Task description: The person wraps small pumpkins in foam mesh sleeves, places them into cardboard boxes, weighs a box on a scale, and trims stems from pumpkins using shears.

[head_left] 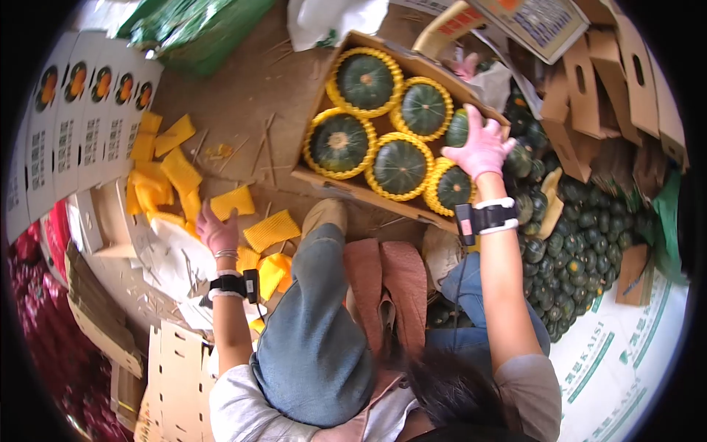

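My right hand (482, 144), in a pink glove, rests with fingers spread on a green squash (457, 129) at the right end of an open cardboard box (361, 193). Inside the box sit several dark green squashes, such as one at the upper left (367, 79), with yellow foam nets around them. My left hand (216, 230), also gloved in pink, has its fingers apart beside the yellow foam nets (180, 171) on the left. Nothing shows in its grasp.
A large heap of green squashes (574, 243) lies at the right. Folded cartons (589, 103) stand at the upper right, and white printed boxes (74, 125) at the left. Green plastic (195, 33) lies at the top left. Cardboard strips litter the floor (236, 110).
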A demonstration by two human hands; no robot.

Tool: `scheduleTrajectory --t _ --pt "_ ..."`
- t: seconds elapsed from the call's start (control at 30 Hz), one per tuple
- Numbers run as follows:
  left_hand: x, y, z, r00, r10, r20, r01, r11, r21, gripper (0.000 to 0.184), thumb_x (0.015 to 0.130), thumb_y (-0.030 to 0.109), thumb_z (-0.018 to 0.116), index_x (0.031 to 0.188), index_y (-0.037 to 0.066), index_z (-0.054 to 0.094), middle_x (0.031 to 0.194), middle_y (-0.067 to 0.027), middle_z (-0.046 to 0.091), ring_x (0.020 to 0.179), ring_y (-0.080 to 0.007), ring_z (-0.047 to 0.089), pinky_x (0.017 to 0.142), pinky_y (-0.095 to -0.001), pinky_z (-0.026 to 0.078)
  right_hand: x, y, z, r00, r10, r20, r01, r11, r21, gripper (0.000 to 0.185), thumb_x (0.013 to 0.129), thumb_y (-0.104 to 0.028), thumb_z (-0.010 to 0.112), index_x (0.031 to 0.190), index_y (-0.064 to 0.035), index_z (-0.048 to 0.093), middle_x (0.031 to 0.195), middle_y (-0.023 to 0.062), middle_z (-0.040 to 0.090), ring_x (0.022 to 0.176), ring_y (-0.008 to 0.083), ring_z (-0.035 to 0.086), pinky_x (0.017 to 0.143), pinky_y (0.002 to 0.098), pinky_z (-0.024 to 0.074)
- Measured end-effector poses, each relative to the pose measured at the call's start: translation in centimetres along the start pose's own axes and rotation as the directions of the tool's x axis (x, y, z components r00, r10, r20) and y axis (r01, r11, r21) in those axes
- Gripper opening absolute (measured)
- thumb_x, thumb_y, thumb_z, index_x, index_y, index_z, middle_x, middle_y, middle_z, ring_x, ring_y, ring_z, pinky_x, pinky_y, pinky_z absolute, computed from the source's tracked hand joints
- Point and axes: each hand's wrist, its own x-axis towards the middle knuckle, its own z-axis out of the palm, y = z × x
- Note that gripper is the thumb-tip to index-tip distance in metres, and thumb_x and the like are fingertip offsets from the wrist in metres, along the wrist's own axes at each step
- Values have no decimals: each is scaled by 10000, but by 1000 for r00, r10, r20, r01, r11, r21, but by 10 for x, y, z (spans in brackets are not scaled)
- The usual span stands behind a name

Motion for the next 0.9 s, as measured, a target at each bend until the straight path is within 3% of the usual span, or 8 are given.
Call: scheduleTrajectory --t 0.13,0.2,0.27,0.4,0.5,0.6,0.73,0.9 --pt "-27 -56 50 991 24 129 8 970 -243 918 644 365 833 1387 97 364 1111 -146 521 1096 -319 454 953 -405 386 -1 -8 0 993 63 -105 -77 987 -140 959 525 -509 792 1365 -360 352 1222 146 455 1153 322 476 966 572 316" --pt "-38 -57 52 991 120 -58 -126 985 -122 864 638 348 832 1349 96 411 1077 -127 548 1032 -325 489 912 -438 406 -18 -21 -35 991 102 -90 -114 984 -138 917 526 -490 791 1337 -374 379 1206 145 459 1135 335 475 934 546 366" --pt "-32 -40 23 988 -91 126 117 968 -221 764 595 387 848 1241 154 515 1189 -176 498 1097 -371 467 903 -446 424 -26 -14 -30 953 116 -281 -126 992 -16 881 533 -453 796 1313 -394 392 1207 136 449 1144 340 461 907 523 403" --pt "-8 -17 -1 969 247 21 -247 968 44 663 610 485 803 1158 179 589 1144 -129 549 1104 -343 491 914 -466 400 -61 -53 -57 887 -265 -378 313 947 72 892 536 -374 800 1324 -382 382 1227 151 404 1146 398 430 934 526 390" --pt "14 21 -16 917 210 340 -220 975 -11 537 724 503 711 1094 123 631 1135 -144 569 1082 -347 518 953 -467 394 -62 -92 -45 855 -350 -383 405 911 72 888 551 -360 794 1337 -360 382 1255 168 391 1170 403 408 943 530 381" --pt "26 32 15 956 -50 288 36 998 56 499 793 526 623 1059 106 662 1144 -147 585 1101 -329 534 928 -447 428 -61 -102 -34 817 -379 -436 465 879 107 831 619 -378 790 1352 -304 407 1276 193 398 1181 402 395 986 529 352" --pt "42 34 7 896 -21 444 -30 994 107 475 838 490 579 1066 81 660 1177 -150 576 1092 -341 558 876 -445 471 -103 -107 -50 685 -387 -617 682 637 359 549 740 -368 744 1170 -72 574 1199 163 495 1145 343 458 970 440 396" --pt "37 38 1 885 -43 463 12 998 69 414 842 426 578 1110 119 649 1229 -125 559 1135 -329 540 917 -452 455 -154 -145 -28 762 -515 -393 552 198 810 239 839 -259 677 922 -41 624 870 105 611 821 273 614 731 351 500"
